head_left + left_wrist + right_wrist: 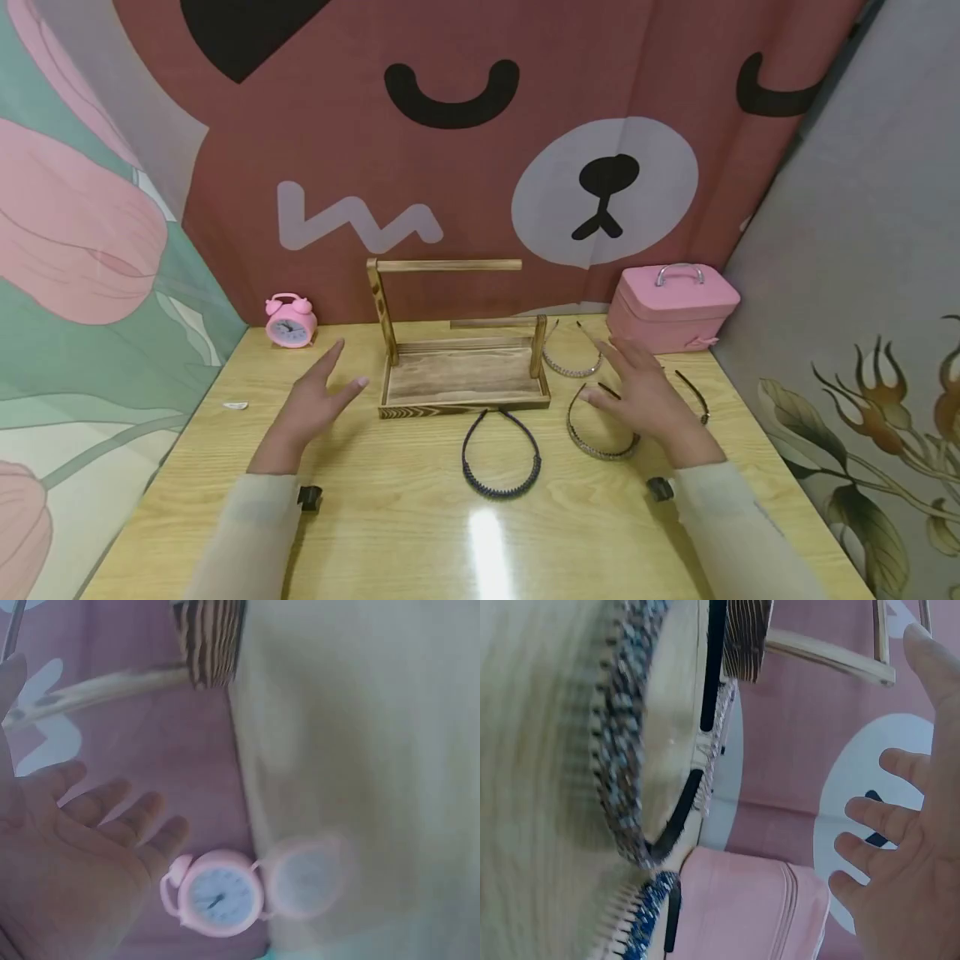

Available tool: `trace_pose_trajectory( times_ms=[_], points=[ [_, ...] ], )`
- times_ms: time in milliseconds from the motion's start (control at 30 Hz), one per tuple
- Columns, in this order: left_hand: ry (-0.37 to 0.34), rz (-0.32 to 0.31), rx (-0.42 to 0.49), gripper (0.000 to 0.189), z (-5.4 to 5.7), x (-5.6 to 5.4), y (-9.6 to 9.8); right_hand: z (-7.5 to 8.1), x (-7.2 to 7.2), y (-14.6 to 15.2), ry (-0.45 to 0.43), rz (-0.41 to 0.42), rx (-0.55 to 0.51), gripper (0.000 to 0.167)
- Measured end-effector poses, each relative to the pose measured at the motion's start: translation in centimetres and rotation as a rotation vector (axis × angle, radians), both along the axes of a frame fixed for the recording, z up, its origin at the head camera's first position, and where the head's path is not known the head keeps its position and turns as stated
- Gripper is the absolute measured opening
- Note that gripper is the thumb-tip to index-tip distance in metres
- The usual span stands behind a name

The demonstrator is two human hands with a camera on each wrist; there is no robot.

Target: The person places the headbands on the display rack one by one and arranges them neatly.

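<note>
My left hand (307, 410) is held over the left side of the table, fingers spread and holding nothing. My right hand (645, 398), also with nothing in it, hovers above the headbands on the right. Between the hands stands a wooden rack (465, 410) with a tray base, a tall left post and a shorter right post, each bearing a rail. A dark headband (501, 493) lies in front of it. Under the right hand lies a brownish beaded headband (600, 452); behind it is a pale one (573, 372). Another headband (646, 919), sparkly blue, is partly hidden by that hand in the head view.
A pink alarm clock (291, 325) stands at the back left, and a pink case (667, 312) with a metal handle at the back right. A small white piece (236, 406) lies on the left of the table (405, 533). Printed curtains border the table.
</note>
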State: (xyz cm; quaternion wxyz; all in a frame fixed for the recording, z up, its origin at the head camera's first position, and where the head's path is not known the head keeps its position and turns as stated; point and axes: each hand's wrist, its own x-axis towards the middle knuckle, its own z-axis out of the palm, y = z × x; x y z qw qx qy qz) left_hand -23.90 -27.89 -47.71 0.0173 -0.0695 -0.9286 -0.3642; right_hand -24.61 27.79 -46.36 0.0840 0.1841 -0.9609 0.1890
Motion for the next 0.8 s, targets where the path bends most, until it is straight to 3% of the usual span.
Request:
trace_pose_trajectory(
  times_ms=[167,467,700,800],
  points=[
    [-0.067,-0.006,0.18,0.093,-1.4,-0.3,1.4,-0.3,0.5,-0.9,-0.067,0.032,-0.056,0.096],
    [-0.167,0.007,0.55,0.08,-2.1,-0.3,3.4,-0.6,1.3,-2.1,-0.084,0.049,-0.069,0.098],
    [-0.217,0.024,0.641,0.068,-3.4,-0.9,3.8,-1.2,2.0,-3.5,-0.109,0.065,-0.062,0.091],
    [-0.216,0.0,0.557,0.071,-4.3,-1.2,3.5,-1.3,2.4,-4.2,-0.122,0.069,-0.044,0.088]
  ],
)
